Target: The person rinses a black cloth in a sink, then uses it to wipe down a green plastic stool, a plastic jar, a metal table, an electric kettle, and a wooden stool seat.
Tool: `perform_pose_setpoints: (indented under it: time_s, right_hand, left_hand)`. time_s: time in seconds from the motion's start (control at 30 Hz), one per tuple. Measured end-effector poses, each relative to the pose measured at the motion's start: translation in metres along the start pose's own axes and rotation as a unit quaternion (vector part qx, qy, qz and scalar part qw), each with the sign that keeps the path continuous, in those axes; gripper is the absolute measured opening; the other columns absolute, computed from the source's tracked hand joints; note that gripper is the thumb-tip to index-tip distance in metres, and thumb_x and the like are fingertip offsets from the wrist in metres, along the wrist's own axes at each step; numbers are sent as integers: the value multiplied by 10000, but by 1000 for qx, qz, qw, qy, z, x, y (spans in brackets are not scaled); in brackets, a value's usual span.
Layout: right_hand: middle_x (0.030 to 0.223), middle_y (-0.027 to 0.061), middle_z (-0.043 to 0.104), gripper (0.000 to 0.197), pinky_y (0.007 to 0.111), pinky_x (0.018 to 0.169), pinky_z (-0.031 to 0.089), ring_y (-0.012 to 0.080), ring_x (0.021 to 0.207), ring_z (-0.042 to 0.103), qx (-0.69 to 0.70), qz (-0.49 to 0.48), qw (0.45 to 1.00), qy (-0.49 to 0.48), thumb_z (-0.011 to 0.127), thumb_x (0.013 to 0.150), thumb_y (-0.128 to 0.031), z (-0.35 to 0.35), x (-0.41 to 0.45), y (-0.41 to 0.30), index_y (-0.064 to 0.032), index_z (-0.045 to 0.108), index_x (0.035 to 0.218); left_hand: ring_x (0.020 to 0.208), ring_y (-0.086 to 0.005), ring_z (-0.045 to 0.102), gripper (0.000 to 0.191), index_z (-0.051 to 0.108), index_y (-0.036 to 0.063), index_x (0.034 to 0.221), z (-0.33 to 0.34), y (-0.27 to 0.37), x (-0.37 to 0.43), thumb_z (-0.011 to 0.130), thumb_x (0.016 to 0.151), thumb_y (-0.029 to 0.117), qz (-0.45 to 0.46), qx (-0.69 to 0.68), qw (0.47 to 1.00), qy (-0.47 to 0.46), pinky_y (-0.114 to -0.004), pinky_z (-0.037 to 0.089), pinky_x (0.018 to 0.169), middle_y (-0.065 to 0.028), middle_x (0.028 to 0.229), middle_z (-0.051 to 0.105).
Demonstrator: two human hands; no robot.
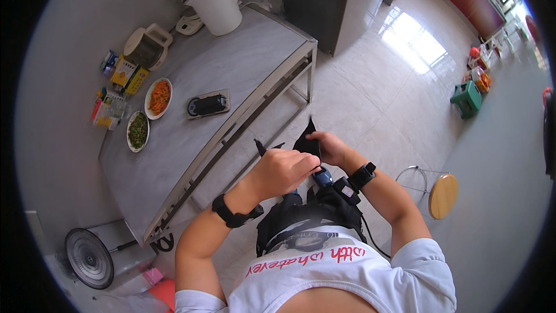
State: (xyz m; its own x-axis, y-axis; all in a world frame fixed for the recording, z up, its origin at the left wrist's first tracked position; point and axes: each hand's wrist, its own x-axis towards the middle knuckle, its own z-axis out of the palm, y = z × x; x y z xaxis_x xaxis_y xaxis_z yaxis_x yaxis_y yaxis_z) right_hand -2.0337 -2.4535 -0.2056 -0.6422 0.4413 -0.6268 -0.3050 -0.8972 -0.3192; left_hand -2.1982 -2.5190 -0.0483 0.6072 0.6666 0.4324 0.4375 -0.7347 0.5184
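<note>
In front of my waist, both hands are on a black, thin, flexible piece [307, 141] that looks like fabric. My left hand [282, 171] is curled around part of it, and dark pointed ends stick out past the knuckles. My right hand [332, 148] pinches the other side between thumb and fingers, with one corner pointing up and away. The fingers of the left hand cover the middle, so its full shape is hidden. Each wrist wears a black strap with a device, the left strap [234, 213] and the right strap [362, 176].
The grey table [260, 52] at left bears a white kettle [217, 4], a glass pot [147, 48], boxes [128, 74], shredded carrot [160, 97], chopped greens [138, 131] and a phone-like device [208, 104]. A round stool [443, 196], green stool [467, 99], fan [89, 258] and refrigerator [317, 4] stand around.
</note>
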Motion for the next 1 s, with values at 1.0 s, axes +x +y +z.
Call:
perform_pose_setpoints:
  time_s: [1.0]
  right_hand:
    - [943,84,624,445,265,708,491,135,821,583,-576,-105,805,-93,423,758,14,121,-127,-66,-5,547,1184]
  left_hand:
    - [766,-127,578,141,563,18,786,-53,-27,-82,697,756,47,-269,-267,899,219,-254,458,692,-74,855,627]
